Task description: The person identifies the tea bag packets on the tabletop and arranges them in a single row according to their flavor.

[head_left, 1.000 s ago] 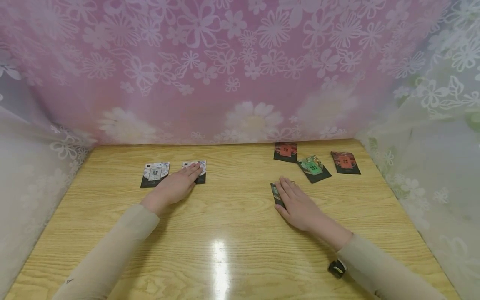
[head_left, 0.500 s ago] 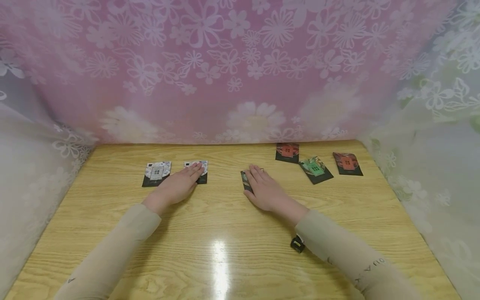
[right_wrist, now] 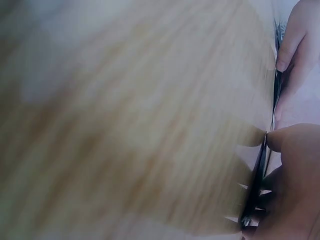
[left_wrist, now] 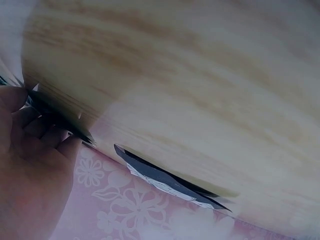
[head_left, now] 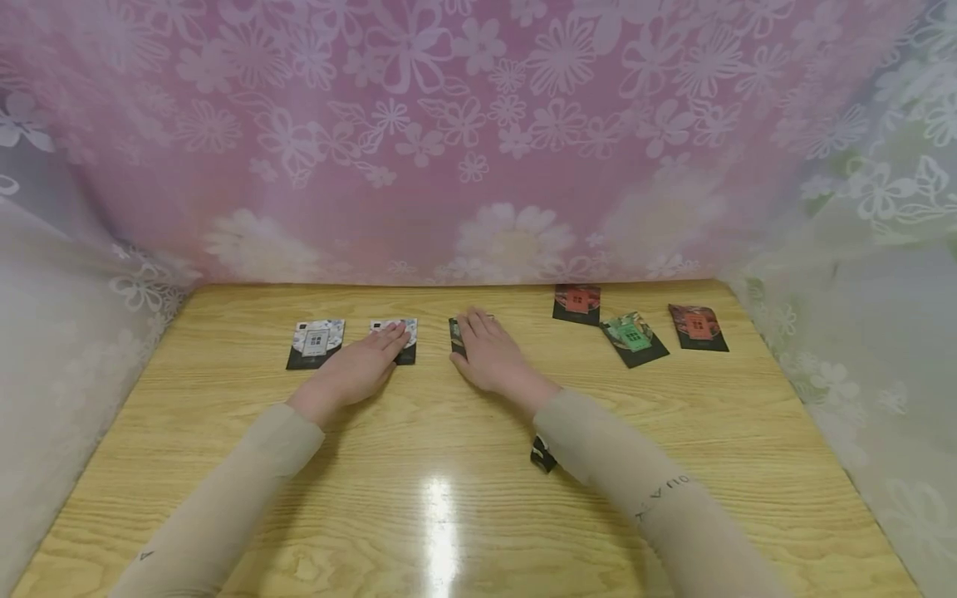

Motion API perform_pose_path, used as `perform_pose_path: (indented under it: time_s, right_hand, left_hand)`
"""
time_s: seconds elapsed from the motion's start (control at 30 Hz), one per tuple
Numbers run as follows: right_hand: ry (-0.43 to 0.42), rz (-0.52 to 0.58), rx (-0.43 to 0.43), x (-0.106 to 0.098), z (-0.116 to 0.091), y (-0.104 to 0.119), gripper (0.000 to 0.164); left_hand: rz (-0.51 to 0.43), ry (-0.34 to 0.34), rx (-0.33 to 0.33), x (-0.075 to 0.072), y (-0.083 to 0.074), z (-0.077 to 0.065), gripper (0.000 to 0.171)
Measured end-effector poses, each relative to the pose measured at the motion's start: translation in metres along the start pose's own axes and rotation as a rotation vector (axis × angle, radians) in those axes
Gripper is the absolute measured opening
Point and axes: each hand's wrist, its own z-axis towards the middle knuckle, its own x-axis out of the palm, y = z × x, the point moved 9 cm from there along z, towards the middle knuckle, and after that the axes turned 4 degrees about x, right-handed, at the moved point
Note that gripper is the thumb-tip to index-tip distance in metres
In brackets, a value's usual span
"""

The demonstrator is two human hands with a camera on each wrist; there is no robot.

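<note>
My left hand (head_left: 355,365) rests with straight fingers on a flat white-and-black packet (head_left: 409,353) at the table's left middle. A matching packet (head_left: 316,339) lies just left of it, partly behind that hand. With fingers extended, my right hand (head_left: 489,353) lies on a dark packet (head_left: 455,330), most of which it covers. The left wrist view has the left hand (left_wrist: 37,165) touching a dark packet edge (left_wrist: 60,117), with the other packet (left_wrist: 170,180) beside it. In the right wrist view, the right hand (right_wrist: 297,180) presses its packet (right_wrist: 257,175) on the table.
At the back right lie two red-and-black packets (head_left: 576,304) (head_left: 699,326) and a green-and-black one (head_left: 634,338) set at an angle. The wooden table (head_left: 374,490) meets a pink floral curtain (head_left: 419,191) at its back edge. Pale curtains hang at both sides.
My right hand has slid its dark packet left and toward the back, up beside the packet under the left hand. The left hand has stayed in place.
</note>
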Motion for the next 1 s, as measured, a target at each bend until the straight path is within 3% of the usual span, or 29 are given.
perform_pose_path:
  time_s: [0.2, 0.43, 0.6, 1.0]
  right_hand:
    - [-0.020, 0.030, -0.039, -0.005, 0.001, 0.001, 0.077]
    - [-0.057, 0.011, -0.184, -0.010, -0.004, -0.011, 0.072]
    - [-0.023, 0.029, -0.258, -0.010, -0.007, -0.016, 0.069]
    - [0.022, 0.015, -0.230, -0.002, -0.007, -0.006, 0.065]
  left_hand:
    - [0.010, -0.008, 0.009, -0.001, 0.000, 0.001, 0.055]
    - [0.010, -0.002, 0.002, -0.002, 0.000, -0.001, 0.056]
    - [0.029, -0.011, 0.012, -0.002, -0.001, 0.000, 0.055]
    - [0.027, -0.009, 0.008, 0.000, -0.001, -0.001, 0.055]
